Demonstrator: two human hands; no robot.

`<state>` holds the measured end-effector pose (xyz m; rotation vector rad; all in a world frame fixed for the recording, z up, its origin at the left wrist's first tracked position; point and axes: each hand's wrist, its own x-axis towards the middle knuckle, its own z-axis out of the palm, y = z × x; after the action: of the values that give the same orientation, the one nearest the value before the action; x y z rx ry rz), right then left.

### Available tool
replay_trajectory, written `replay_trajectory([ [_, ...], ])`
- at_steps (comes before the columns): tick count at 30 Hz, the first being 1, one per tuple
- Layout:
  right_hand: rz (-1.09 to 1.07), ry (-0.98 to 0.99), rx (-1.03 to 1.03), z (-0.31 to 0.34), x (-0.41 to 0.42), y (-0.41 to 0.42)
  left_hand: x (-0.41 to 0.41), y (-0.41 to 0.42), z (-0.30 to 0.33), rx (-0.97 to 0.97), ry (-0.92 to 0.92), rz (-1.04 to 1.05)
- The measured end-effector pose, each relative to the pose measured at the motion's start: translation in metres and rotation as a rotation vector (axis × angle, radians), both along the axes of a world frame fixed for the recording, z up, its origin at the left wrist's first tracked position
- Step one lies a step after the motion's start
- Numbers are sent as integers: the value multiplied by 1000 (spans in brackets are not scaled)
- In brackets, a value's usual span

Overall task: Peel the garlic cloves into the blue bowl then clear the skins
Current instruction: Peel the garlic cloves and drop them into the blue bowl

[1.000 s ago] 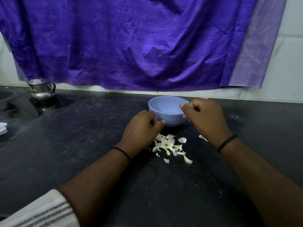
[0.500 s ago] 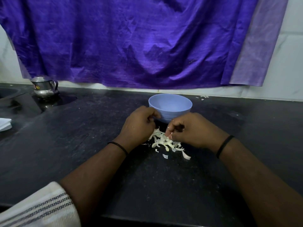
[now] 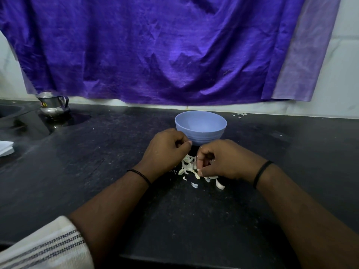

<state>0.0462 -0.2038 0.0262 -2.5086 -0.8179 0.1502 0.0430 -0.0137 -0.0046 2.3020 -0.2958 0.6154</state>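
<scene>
Peeling position: both hands lowered over the garlic skins (image 3: 189, 167) on the dark countertop (image 3: 101, 171).

Left hand (image 3: 165, 150): fingers curled into a loose fist, thumb against forefinger; whether anything is pinched inside cannot be told. Right hand (image 3: 223, 159): fingers curled downward, fingertips among the skins, apparently pinching pale scraps; the exact item held cannot be told. Blue bowl (image 3: 201, 126): upright, just behind both hands, near the back edge of the countertop at its middle; contents not visible. Skins: loose pile between the hands, a few strays toward the front edge. Steel jug (image 3: 53, 104): far back-left corner area. Purple cloth (image 3: 155, 47): hanging behind the countertop.
</scene>
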Motion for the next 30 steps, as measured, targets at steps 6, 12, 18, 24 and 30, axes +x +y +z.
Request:
replay_trajectory([
  [6,-40,66,5,-2,2,3,0,0,-1,2,-16,-12],
  [12,-31,130,68,-2,4,-2,1,1,-2,-6,-14,-18],
  [18,22,182,74,-1,6,-7,-1,-1,0,-15,3,-20],
  [24,-31,194,262,0,6,-5,-1,-2,0,-78,-20,-25],
  [30,-172,175,505,4,5,-5,-2,-3,-1,-129,-103,-108],
])
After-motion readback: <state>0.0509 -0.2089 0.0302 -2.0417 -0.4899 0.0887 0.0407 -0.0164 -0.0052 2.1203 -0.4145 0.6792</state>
